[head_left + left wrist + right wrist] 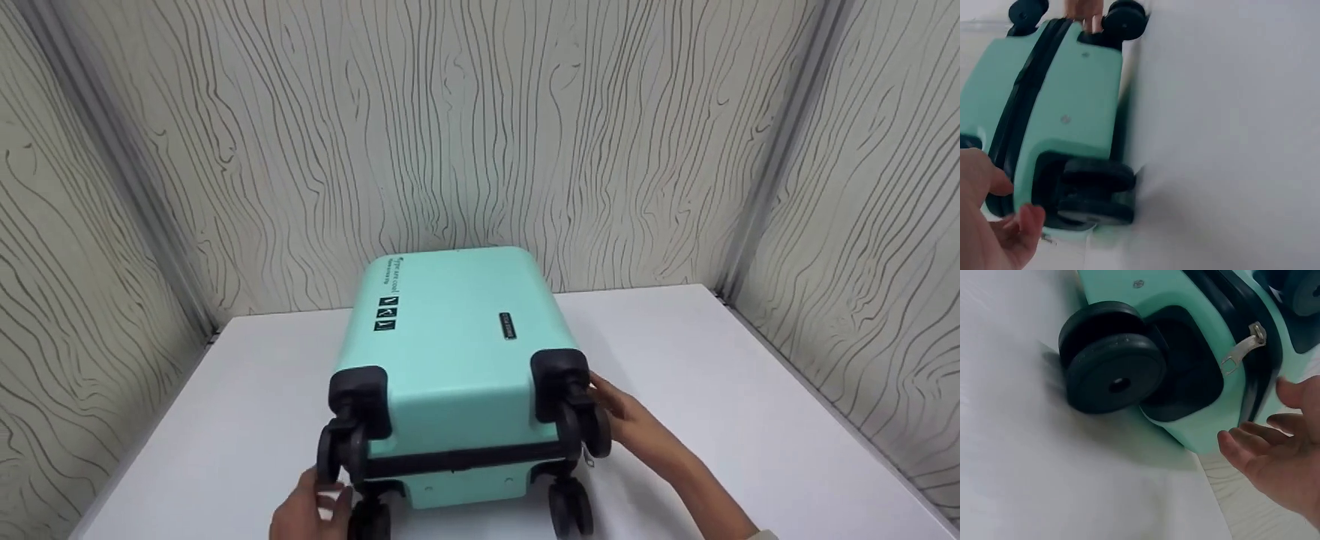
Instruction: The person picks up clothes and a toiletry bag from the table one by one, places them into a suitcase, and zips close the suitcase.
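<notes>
A mint-green suitcase [457, 337] lies flat on the white table, with its black wheels [577, 427] toward me. Black stickers and lettering mark its upper face, beside a small dark nameplate [508, 325]. My left hand [311, 510] is at the near left corner by the wheels; in the left wrist view its loosely bent fingers [1030, 222] are beside the corner. At the near right side, my right hand [630, 420] is against the case, partly hidden behind the wheels. The right wrist view shows its relaxed fingers [1241, 444] by the black zipper seam and a metal zipper pull [1241, 351].
The white table [675, 352] extends on both sides of the suitcase. Panels with a wood-grain line pattern [465, 135] stand behind it and at left and right, joined by grey corner posts [780, 142].
</notes>
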